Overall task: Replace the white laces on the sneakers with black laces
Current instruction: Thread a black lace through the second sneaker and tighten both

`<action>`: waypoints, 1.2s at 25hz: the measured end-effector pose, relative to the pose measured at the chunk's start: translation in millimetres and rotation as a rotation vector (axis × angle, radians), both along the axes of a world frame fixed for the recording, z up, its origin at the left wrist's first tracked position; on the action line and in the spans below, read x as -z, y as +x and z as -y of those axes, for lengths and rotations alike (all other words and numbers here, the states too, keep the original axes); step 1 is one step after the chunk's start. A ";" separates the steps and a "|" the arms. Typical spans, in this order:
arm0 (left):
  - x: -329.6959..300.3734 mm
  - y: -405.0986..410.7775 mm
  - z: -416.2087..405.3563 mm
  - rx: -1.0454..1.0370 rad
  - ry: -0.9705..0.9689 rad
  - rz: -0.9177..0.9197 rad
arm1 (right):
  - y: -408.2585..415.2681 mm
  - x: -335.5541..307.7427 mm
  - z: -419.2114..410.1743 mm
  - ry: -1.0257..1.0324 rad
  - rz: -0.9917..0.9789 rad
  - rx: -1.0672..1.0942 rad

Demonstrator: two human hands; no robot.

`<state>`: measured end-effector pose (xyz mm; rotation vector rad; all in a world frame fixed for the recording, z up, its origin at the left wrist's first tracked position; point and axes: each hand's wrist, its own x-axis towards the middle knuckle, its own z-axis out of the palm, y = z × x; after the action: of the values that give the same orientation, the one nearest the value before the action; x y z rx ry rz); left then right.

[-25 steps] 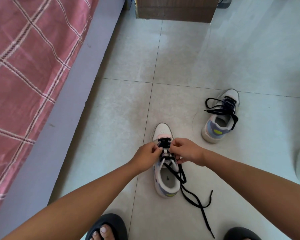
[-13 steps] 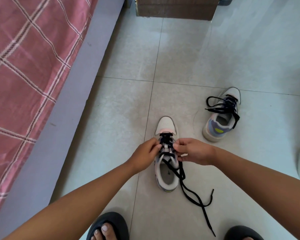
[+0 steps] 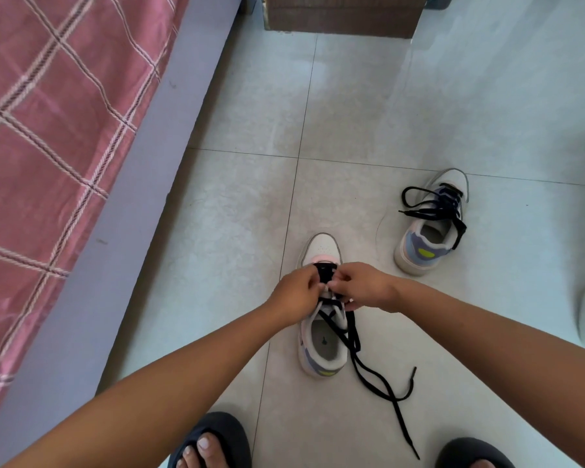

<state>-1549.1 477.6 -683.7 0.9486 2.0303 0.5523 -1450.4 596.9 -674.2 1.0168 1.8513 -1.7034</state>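
Hands: our left hand [image 3: 296,293] and right hand [image 3: 360,287] pinch the black lace [image 3: 355,346] over the near sneaker [image 3: 321,346] | far sneaker [image 3: 429,228]: beyond-right, laced | lace: light, limp, likely slippery; we'd grip near the tip.

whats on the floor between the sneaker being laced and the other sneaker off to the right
Only bare pale floor tile lies between the near white sneaker and the far white sneaker with black laces, as the head view shows.
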 end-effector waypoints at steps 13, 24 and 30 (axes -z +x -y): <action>3.9 -8.6 -12.3 0.147 -0.134 0.004 | -3.0 0.9 -4.4 0.137 0.053 -0.190; 15.4 -10.8 2.0 -0.128 -0.081 0.263 | 11.8 14.8 -0.5 0.003 0.046 0.076; 11.8 -12.5 7.6 -0.318 0.009 0.661 | 15.7 16.6 -4.4 -0.255 -0.060 0.241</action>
<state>-1561.7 470.0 -695.5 0.3631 1.5699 0.9085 -1434.7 601.3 -690.8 1.1273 1.5427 -2.0682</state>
